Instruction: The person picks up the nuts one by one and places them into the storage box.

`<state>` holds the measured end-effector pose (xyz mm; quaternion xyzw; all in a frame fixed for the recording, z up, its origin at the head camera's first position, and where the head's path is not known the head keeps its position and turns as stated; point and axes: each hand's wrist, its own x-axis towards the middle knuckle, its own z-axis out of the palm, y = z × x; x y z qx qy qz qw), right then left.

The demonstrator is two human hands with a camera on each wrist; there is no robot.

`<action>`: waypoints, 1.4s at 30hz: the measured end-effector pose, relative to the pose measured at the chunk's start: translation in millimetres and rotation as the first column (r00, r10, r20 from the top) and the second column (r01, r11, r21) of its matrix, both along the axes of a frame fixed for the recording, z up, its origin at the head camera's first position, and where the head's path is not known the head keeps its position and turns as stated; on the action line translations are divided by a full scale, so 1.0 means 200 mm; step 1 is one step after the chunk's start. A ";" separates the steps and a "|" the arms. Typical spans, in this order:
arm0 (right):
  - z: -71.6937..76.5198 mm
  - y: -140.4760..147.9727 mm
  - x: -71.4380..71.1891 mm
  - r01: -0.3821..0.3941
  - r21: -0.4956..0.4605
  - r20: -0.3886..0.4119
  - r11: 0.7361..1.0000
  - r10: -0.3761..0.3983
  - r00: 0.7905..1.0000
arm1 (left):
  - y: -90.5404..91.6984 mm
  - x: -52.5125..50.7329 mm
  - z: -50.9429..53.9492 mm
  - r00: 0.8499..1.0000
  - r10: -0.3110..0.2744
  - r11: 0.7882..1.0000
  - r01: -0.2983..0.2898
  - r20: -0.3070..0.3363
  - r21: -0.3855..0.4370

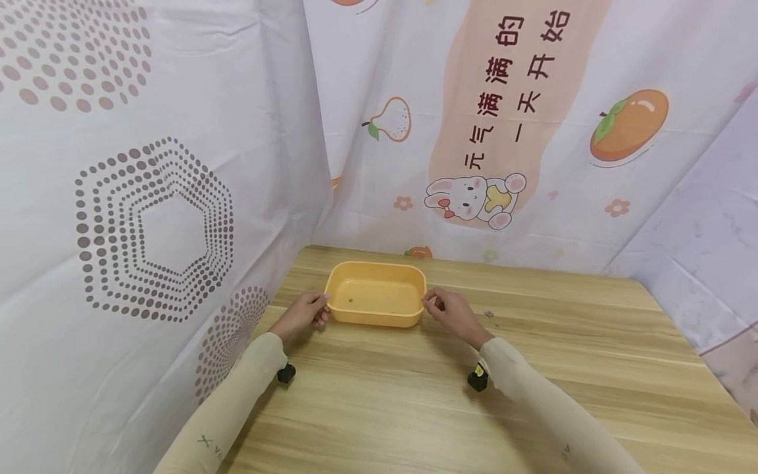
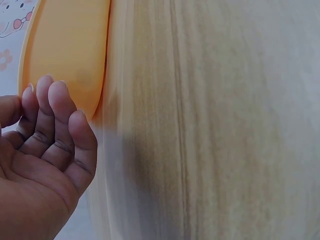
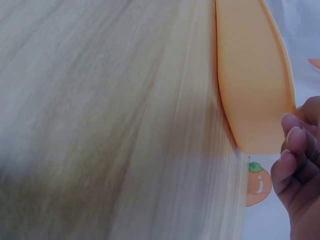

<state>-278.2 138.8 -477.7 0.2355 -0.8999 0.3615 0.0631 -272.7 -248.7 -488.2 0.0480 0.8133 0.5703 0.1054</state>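
Head view: A yellow tray sits just left of the centre of the frame, upright on the wood-grain surface. My left hand pinches its left end, and my right hand pinches its right end. As far as I can judge, the taking hold is done; any lifting or shifting is not, because the base appears to rest flat. Inside I see only a small dark spot, and right of my right hand lie tiny specks; both are too small to identify. On the back cloth, at upper right of centre, sideways Chinese writing reads 元气满满的一天开始, roughly "an energetic day begins", above a cartoon rabbit. A mark on my left sleeve, lower left, resembles "X VII"; the one on my right sleeve is too faint to read. No brand is legible.

Left wrist view: The tray fills the upper left. My thumb and forefinger meet at its rim, the other fingers loosely bent. No words show.

Right wrist view: The tray stands at upper right, my fingertips at its rim on the right edge, partly cut off. A printed orange fruit shows below; no lettering.
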 end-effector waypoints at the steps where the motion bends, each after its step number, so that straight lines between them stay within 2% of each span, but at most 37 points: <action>1: 0.00 0.00 0.00 0.000 -0.002 0.002 1.000 0.000 1.000 | 0.00 0.00 0.00 1.000 0.001 1.000 -0.001 -0.001 0.000; 10: -0.01 0.05 0.02 0.018 -0.013 0.003 1.000 -0.018 1.000 | -0.01 0.00 0.00 1.000 0.003 1.000 -0.003 0.009 -0.005; 21: -0.06 0.20 0.00 0.047 0.025 0.026 0.999 -0.048 0.999 | -0.02 0.00 0.00 1.000 0.010 1.000 -0.010 0.019 -0.002; 34: -0.10 0.38 0.01 0.099 0.080 -0.001 0.992 -0.099 0.995 | -0.01 0.00 0.00 1.000 0.017 1.000 -0.017 0.007 -0.003; 42: -0.13 0.48 0.02 0.120 0.085 -0.046 0.989 -0.116 0.992 | 0.00 0.01 0.00 1.000 0.018 1.000 -0.018 0.003 0.002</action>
